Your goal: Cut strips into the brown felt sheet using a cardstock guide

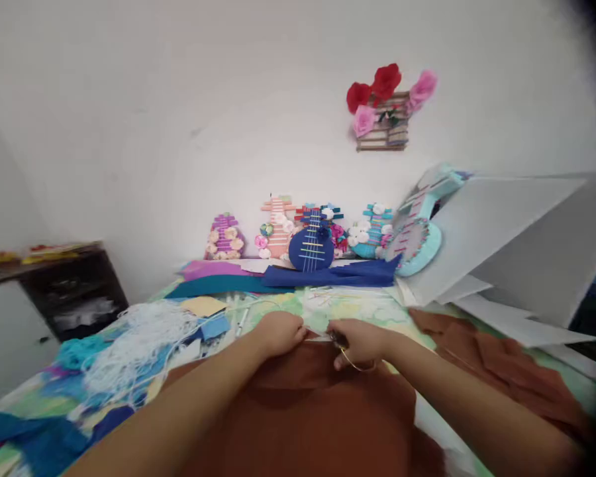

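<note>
A large sheet of reddish-brown cloth (322, 424) spreads in front of me over the table. My left hand (281, 331) is closed on the cloth's far edge, thumb and fingers pinching it. Just to the right, my right hand (360, 341) curls around what looks like a pair of scissors (338, 340). Their dark metal part shows between the fingers, and a thin yellowish loop hangs below the hand. The scissors are at the cloth's upper edge; their blades are mostly hidden and blurred.
Tangled white yarn (134, 344) and blue scraps (44, 437) lie on the left. More brown cloth (506, 371) is at right, beneath leaning white boards (506, 232). Along the wall stand several small decorated instrument models, one a dark blue lute (302, 250). Folded blue cloth (338, 275) lies before them.
</note>
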Action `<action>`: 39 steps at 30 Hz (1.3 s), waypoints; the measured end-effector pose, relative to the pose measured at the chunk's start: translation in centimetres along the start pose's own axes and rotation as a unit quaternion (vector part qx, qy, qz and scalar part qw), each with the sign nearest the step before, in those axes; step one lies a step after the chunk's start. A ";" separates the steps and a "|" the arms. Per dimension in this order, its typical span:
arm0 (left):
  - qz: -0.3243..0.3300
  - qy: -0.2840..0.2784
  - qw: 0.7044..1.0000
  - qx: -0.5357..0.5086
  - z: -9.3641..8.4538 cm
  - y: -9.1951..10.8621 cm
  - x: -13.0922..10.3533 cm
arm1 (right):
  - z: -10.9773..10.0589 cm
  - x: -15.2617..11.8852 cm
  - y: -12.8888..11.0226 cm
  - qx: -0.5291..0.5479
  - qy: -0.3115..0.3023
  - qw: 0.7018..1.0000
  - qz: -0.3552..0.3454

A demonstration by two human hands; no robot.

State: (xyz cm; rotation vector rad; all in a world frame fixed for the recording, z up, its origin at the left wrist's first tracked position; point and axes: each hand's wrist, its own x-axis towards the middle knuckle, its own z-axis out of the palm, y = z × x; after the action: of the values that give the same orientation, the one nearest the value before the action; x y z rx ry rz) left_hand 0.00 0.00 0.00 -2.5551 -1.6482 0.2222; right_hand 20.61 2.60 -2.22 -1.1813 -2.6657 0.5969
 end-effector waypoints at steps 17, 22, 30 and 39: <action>-0.044 -0.218 0.972 -0.073 1.7 -5.6 -7.0 | -7.0 -7.2 3.0 -0.034 -0.081 0.979 0.182; -0.103 -0.123 0.987 -0.026 4.0 -5.7 -7.7 | -2.3 -6.6 4.0 -0.098 0.021 0.973 0.208; 0.019 0.047 0.999 -0.004 4.4 -1.0 -11.4 | 2.5 -10.0 0.4 -0.105 0.007 0.990 0.090; 0.069 0.050 0.996 -0.028 6.2 1.0 -11.4 | 4.6 -13.3 -0.2 -0.097 0.074 0.986 0.114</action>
State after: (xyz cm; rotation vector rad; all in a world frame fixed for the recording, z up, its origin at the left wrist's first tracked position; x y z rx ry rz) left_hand -4.80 -10.83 -5.46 -2.6757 -1.4659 0.0563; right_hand 28.03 -8.63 -6.19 -1.5336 -2.5284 0.2694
